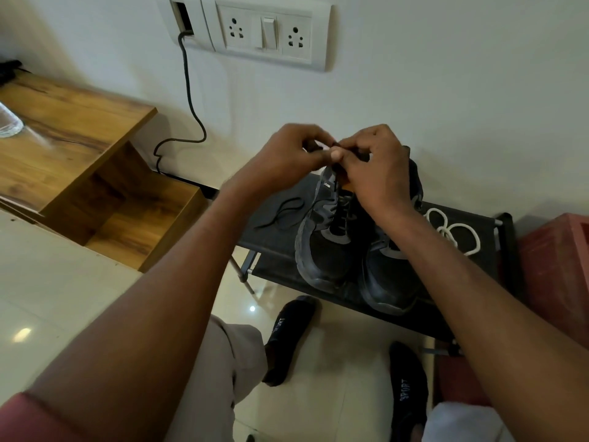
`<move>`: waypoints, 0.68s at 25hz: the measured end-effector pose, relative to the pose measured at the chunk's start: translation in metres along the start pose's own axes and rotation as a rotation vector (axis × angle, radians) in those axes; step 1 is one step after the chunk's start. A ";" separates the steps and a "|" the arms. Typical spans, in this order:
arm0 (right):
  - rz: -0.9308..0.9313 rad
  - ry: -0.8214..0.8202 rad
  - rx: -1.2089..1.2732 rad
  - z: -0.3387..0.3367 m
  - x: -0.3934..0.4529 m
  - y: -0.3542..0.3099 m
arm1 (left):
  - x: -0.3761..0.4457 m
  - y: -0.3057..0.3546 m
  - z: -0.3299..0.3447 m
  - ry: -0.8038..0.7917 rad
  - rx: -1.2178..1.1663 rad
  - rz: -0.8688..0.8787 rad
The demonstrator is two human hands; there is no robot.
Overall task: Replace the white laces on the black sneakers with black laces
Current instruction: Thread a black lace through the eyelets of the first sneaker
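Observation:
Two black sneakers stand side by side on a low black rack [478, 218], toes toward me. Above the tongue of the left sneaker [322, 247] my left hand [287, 157] and my right hand [379, 167] meet, and both pinch the ends of a black lace [334, 169] that runs down into its eyelets. The right sneaker [389, 279] is partly hidden under my right forearm. A second black lace [287, 212] lies loose on the rack left of the shoes. A coiled white lace [452, 232] lies on the rack to the right.
A wooden stepped shelf [79, 161] stands at the left with a glass [9, 122] on it. A black cable [191, 100] hangs from a wall socket panel [267, 30]. A red crate [561, 275] is at the right. My feet in black socks [290, 339] rest on the tiled floor.

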State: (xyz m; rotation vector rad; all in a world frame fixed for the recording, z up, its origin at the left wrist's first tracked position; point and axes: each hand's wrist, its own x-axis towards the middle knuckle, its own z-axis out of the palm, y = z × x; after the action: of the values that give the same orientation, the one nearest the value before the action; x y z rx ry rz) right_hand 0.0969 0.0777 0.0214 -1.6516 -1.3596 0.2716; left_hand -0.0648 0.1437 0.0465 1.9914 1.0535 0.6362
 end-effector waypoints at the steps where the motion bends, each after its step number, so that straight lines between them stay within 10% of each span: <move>1: 0.000 -0.028 -0.017 0.001 -0.001 0.001 | 0.001 -0.004 0.002 -0.058 0.042 -0.017; 6: 0.041 -0.065 -0.015 -0.006 -0.001 0.001 | 0.008 -0.009 0.012 -0.276 0.089 -0.165; 9: 0.049 -0.025 -0.072 -0.005 -0.004 0.001 | 0.011 -0.012 0.010 -0.132 0.030 -0.218; 17: -0.129 -0.556 -0.627 0.020 -0.035 0.009 | 0.013 -0.031 0.000 0.221 0.257 -0.181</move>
State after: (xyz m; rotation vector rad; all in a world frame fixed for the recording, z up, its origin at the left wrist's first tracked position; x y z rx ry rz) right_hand 0.0769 0.0589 -0.0089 -2.0737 -2.1196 0.2527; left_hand -0.0723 0.1656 0.0224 2.0430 1.4955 0.6606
